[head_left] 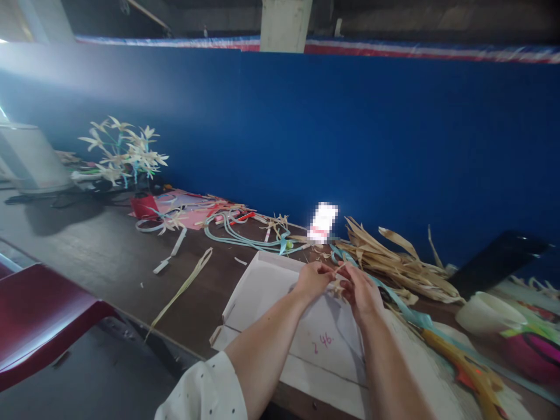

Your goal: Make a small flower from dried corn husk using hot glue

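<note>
Above a white cardboard box lid (262,280), my two hands meet with their fingertips close together. Pinched between them is a small pale dried-husk flower (338,288), its petals hanging below the fingers and a thin strip at its top. My left hand (314,279) is closed, with thumb and forefinger on the strip. My right hand (362,287) closes on the flower from the other side, its fingers bent. Fingers partly cover the piece, so its exact shape is hard to make out. Red handwriting (322,343) marks the cardboard.
Dried husks (385,256) pile up at right, near a glue gun (464,367) and a white cup (490,312). Light blue cord (236,238), a lit phone (322,223) and husk strips (186,286) lie around. Finished-looking flowers (126,151) stand at left; a red chair (44,315) is nearby.
</note>
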Demonstrator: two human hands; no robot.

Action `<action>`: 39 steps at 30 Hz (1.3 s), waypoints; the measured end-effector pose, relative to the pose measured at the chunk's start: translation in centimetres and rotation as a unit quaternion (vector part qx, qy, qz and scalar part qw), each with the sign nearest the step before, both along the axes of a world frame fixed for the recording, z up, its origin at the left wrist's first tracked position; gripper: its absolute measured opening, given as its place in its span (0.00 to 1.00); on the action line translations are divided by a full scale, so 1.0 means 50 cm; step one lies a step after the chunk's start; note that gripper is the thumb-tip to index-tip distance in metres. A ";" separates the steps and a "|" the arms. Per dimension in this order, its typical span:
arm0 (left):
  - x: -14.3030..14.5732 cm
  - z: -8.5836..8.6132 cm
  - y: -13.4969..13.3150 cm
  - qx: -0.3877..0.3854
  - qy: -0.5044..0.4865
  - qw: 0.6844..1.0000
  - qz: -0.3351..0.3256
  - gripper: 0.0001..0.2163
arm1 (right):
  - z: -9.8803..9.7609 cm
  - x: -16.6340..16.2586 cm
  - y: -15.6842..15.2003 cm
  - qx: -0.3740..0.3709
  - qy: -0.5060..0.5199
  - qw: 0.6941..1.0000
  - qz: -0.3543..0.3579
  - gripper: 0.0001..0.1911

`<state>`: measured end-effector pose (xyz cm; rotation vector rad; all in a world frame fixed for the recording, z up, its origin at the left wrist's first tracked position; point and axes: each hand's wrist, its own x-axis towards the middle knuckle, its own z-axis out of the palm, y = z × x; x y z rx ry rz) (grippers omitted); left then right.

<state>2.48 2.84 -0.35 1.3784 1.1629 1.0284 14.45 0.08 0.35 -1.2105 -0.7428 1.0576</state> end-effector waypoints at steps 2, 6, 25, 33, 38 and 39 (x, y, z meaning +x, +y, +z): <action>-0.001 0.000 0.000 0.004 0.005 1.000 -0.002 0.07 | 0.002 0.000 -0.001 0.000 0.012 1.000 -0.005 0.26; 0.001 -0.005 0.001 0.016 0.017 1.000 -0.005 0.07 | -0.001 0.000 0.002 0.007 0.000 1.000 -0.025 0.25; -0.001 -0.002 -0.002 0.026 0.029 0.999 -0.030 0.12 | -0.012 0.006 0.010 -0.001 -0.019 0.999 -0.050 0.23; -0.006 0.001 -0.004 0.019 0.042 0.999 -0.007 0.08 | -0.003 0.003 0.003 -0.014 -0.013 0.999 -0.030 0.27; -0.005 0.004 -0.006 0.020 0.024 0.999 -0.012 0.08 | -0.003 0.003 0.004 -0.022 -0.061 0.997 -0.047 0.30; -0.004 0.004 -0.006 0.020 0.023 0.999 -0.010 0.08 | -0.005 0.003 0.005 -0.021 -0.075 0.996 -0.052 0.30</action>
